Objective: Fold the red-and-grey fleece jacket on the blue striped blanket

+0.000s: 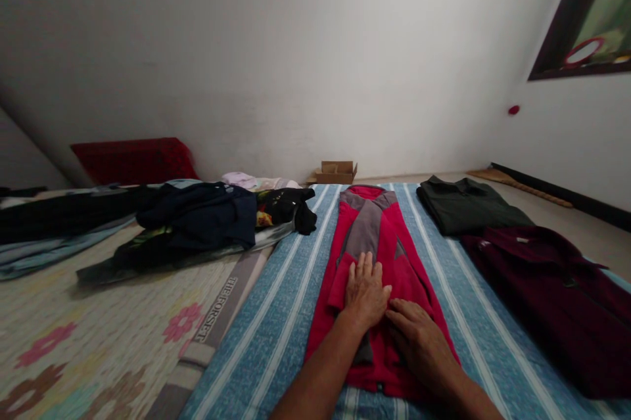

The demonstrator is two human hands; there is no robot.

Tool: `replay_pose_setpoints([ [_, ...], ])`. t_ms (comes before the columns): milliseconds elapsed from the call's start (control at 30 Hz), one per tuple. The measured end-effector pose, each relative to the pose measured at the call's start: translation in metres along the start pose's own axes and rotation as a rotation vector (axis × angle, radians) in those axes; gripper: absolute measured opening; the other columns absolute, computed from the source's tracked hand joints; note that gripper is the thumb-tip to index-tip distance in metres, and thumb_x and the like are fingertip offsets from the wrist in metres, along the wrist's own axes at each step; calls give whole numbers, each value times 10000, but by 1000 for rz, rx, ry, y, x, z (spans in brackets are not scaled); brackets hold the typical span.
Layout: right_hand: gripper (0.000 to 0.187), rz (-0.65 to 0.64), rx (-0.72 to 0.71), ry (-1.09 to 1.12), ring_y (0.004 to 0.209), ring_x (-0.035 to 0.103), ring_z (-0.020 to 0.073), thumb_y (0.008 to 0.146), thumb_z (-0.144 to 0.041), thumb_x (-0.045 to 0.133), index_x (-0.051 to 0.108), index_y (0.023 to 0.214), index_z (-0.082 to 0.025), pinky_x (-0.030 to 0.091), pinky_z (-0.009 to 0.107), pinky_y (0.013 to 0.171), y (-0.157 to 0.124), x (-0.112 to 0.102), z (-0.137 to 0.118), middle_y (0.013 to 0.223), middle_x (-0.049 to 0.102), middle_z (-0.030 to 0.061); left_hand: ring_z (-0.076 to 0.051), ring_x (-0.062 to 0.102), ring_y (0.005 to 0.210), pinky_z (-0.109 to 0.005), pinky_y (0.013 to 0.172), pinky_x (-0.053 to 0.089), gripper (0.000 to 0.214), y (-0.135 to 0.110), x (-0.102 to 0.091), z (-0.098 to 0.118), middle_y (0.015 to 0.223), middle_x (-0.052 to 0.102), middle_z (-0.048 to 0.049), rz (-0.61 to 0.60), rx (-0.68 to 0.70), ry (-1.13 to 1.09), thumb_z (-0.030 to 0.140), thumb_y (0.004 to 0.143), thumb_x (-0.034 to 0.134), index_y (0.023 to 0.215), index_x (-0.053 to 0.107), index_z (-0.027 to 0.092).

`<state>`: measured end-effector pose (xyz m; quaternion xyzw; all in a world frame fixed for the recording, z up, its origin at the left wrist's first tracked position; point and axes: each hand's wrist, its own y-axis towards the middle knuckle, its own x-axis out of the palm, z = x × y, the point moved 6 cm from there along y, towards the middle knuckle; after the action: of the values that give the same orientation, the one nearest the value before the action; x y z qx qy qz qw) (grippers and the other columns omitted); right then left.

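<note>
A red jacket with grey panels (399,236) lies lengthwise on a blue striped sheet (286,288), its sides and sleeves folded inward and its collar at the far end. My left hand (365,292) rests flat on the middle of the jacket, fingers stretched toward the collar. Just to the right and nearer to me, my right hand (419,331) lies on the folded cloth, fingers extended and pointing left. The two hands are close together, and neither grasps anything. My forearms hide part of the jacket's near end.
At right lie a folded dark green garment (468,203) and a maroon one (557,302). Dark clothes (202,216) are piled at left on a flowered quilt (123,308). A small cardboard box (336,174) and a red covered object (135,160) stand by the wall.
</note>
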<state>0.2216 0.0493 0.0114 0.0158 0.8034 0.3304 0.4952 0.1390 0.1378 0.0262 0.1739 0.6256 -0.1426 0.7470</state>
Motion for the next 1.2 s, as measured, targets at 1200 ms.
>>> replay_pose_setpoints([
  [1200, 258, 31, 5, -47, 1025, 581, 230, 861, -160, 465, 624, 1060, -198, 486, 400, 879, -6, 3, 3, 1114, 622, 97, -311, 13, 1393, -576, 1077, 40, 760, -15, 20, -23, 1520, 89, -137, -163, -126, 27, 664, 847, 146, 1451, 182, 204],
])
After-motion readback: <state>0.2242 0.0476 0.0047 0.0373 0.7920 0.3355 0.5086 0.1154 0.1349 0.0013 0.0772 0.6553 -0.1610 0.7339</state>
